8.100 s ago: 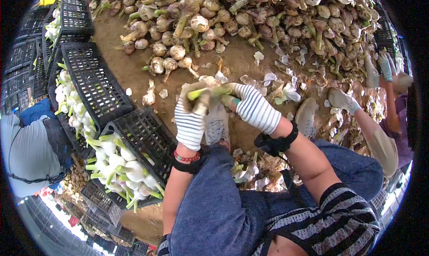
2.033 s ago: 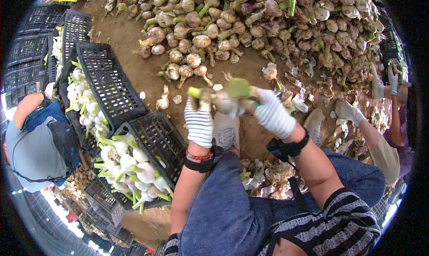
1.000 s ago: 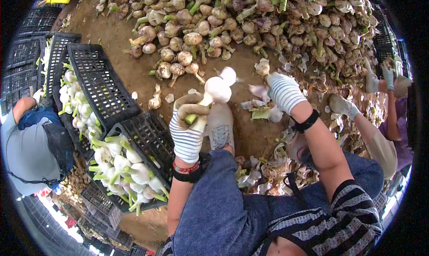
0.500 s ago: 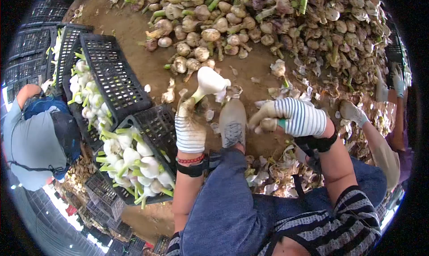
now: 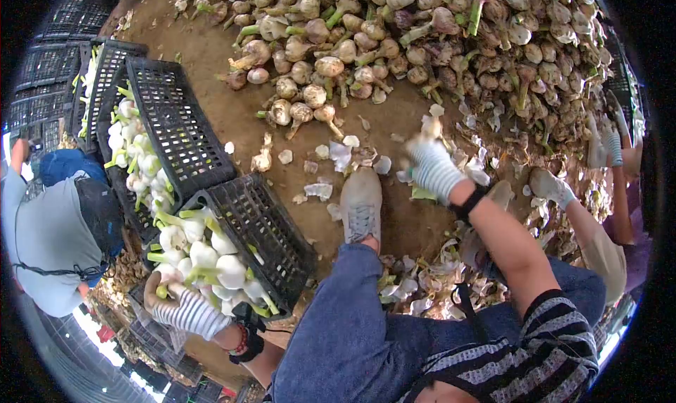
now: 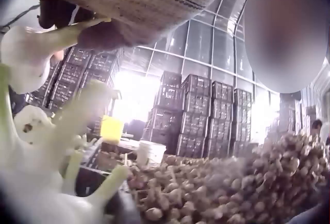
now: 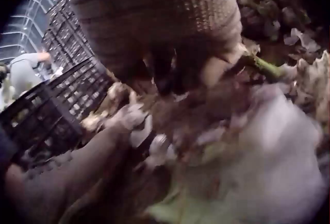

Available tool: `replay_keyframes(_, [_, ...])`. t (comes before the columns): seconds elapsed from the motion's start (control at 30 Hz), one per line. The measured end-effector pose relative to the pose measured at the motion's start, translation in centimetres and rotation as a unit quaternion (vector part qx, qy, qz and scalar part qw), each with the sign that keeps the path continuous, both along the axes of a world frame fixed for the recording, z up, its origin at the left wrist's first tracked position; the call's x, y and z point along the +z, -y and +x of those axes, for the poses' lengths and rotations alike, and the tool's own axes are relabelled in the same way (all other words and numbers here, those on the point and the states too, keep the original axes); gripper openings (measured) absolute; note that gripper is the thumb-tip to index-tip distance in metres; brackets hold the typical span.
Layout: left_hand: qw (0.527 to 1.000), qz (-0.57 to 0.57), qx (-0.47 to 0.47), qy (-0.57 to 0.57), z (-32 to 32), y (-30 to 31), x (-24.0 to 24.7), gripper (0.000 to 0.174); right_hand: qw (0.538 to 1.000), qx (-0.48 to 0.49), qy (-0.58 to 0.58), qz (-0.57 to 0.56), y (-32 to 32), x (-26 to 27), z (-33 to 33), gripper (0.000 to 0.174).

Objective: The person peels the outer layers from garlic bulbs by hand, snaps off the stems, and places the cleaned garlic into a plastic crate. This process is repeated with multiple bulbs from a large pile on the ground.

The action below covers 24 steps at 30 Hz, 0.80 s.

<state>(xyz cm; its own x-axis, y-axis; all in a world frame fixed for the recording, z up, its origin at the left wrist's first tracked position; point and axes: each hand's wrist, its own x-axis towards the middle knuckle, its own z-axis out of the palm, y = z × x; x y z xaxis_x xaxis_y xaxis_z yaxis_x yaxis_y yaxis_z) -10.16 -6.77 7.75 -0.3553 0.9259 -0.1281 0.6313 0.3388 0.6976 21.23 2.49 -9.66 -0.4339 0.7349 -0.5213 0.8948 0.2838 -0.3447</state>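
My left hand (image 5: 184,310), in a striped glove, is over the nearest black crate (image 5: 264,237) of cleaned white garlic (image 5: 231,271). In the left wrist view its fingers pinch the green stem of a white garlic bulb (image 6: 25,61), above other trimmed bulbs. My right hand (image 5: 435,167), gloved too and blurred, reaches down to the ground on the right. A dirty garlic bulb (image 5: 431,126) is right at its fingertips. The right wrist view shows a green stem (image 7: 265,68) beside the hand; the fingertips are mostly hidden, so I cannot tell whether they grip the bulb.
A large heap of unpeeled garlic (image 5: 479,58) fills the far side. Peeled skins (image 5: 341,155) litter the soil around my shoe (image 5: 361,206). A second filled crate (image 5: 179,132) stands behind the nearest one. People work at left and right.
The left hand has carried the cleaned garlic bulb from in front of me down left to the crate. The right hand, empty half a second ago, has moved forward to the bulb on the ground.
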Motion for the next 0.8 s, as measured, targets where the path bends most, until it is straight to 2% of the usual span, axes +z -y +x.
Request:
replay_keyframes(0.03, [0.999, -0.031, -0.02, -0.008, 0.6, 0.3, -2.1, 0.018, 0.997, 0.064, 0.005, -0.039, 1.9, 1.5, 0.3, 0.036])
replay_keyframes(0.07, [0.997, -0.059, -0.039, -0.016, 1.3, 0.6, -4.4, 0.017, 0.982, 0.122, -0.001, -0.146, 4.2, 0.1, 2.1, 0.039])
replay_keyframes(0.1, [0.994, -0.087, -0.061, -0.026, 2.2, 0.7, -7.1, 0.017, 0.952, 0.179, -0.018, -0.248, 4.1, 2.4, 2.6, 0.039])
replay_keyframes(0.17, [0.981, -0.15, -0.12, -0.04, 5.5, 0.5, -13.4, 0.016, 0.958, 0.123, -0.011, -0.261, 3.9, 4.0, 3.6, 0.04])
replay_keyframes(0.23, [0.958, -0.216, -0.184, -0.046, 10.9, 0.4, -19.3, 0.016, 0.993, -0.022, 0.043, -0.108, 2.8, 3.6, 3.8, 0.034])
replay_keyframes(0.27, [0.945, -0.242, -0.213, -0.052, 14.5, -2.5, -19.1, 0.016, 0.993, -0.112, -0.011, -0.031, 2.0, 3.4, 4.6, 0.031])
replay_keyframes(0.3, [0.945, -0.241, -0.215, -0.048, 10.7, 0.5, -15.9, 0.016, 0.977, -0.197, -0.066, 0.049, 1.1, 3.0, 5.2, 0.03])
replay_keyframes(0.33, [0.976, -0.151, -0.155, -0.015, 8.0, -0.8, -7.5, 0.018, 0.967, -0.23, -0.07, 0.088, 0.1, 2.5, 5.2, 0.033])
replay_keyframes(0.37, [0.994, -0.059, -0.09, 0.016, 6.0, -2.0, -2.7, 0.023, 0.954, -0.261, -0.076, 0.127, -0.7, 2.4, 4.9, 0.038])
replay_keyframes(0.4, [0.998, 0.033, -0.022, 0.046, 4.4, -2.3, 2.3, 0.029, 0.96, -0.239, -0.089, 0.118, -1.3, 2.6, 4.3, 0.048])
replay_keyframes(0.43, [0.988, 0.124, 0.044, 0.074, 4.1, -2.3, 4.2, 0.036, 0.96, -0.237, -0.088, 0.116, -1.5, 2.1, 3.5, 0.048])
replay_keyframes(0.5, [0.971, 0.03, -0.116, 0.207, 4.9, -3.8, 0.4, 0.034, 0.986, -0.124, -0.069, 0.087, -1.6, 0.6, 1.7, 0.052])
replay_keyframes(0.53, [0.955, -0.023, -0.11, 0.276, 5.7, -4.4, -1.3, 0.032, 0.986, -0.136, -0.088, 0.04, -1.8, 0.7, 0.6, 0.048])
replay_keyframes(0.57, [0.931, -0.076, -0.104, 0.341, 6.6, -4.8, -3.0, 0.03, 0.986, -0.134, -0.09, 0.039, -1.9, 0.2, 0.3, 0.048])
replay_keyframes(0.63, [0.914, -0.103, -0.096, 0.379, 7.8, -5.1, -6.7, 0.03, 0.972, -0.126, -0.178, 0.09, -1.7, -1.4, -0.2, 0.037])
replay_keyframes(0.67, [0.912, -0.097, -0.099, 0.386, 7.9, -4.5, -9.2, 0.033, 0.971, -0.154, -0.158, 0.089, -1.6, -0.3, -0.7, 0.029])
replay_keyframes(0.7, [0.91, -0.089, -0.102, 0.393, 8.0, -4.1, -11.1, 0.035, 0.971, -0.154, -0.159, 0.089, -1.6, 0.4, -0.9, 0.029])
replay_keyframes(0.73, [0.902, -0.103, -0.092, 0.41, 8.5, -4.0, -11.7, 0.049, 0.91, -0.283, -0.294, -0.07, -1.8, 1.0, -1.1, 0.029])
replay_keyframes(0.77, [0.902, -0.105, -0.091, 0.409, 8.9, -3.9, -11.8, 0.049, 0.79, -0.396, -0.41, -0.226, -1.8, 2.7, -1.6, 0.03])
replay_keyframes(0.8, [0.883, -0.089, -0.086, 0.452, 9.3, -3.8, -11.8, 0.055, 0.703, -0.426, -0.47, -0.322, -1.6, 4.8, -1.7, 0.037])
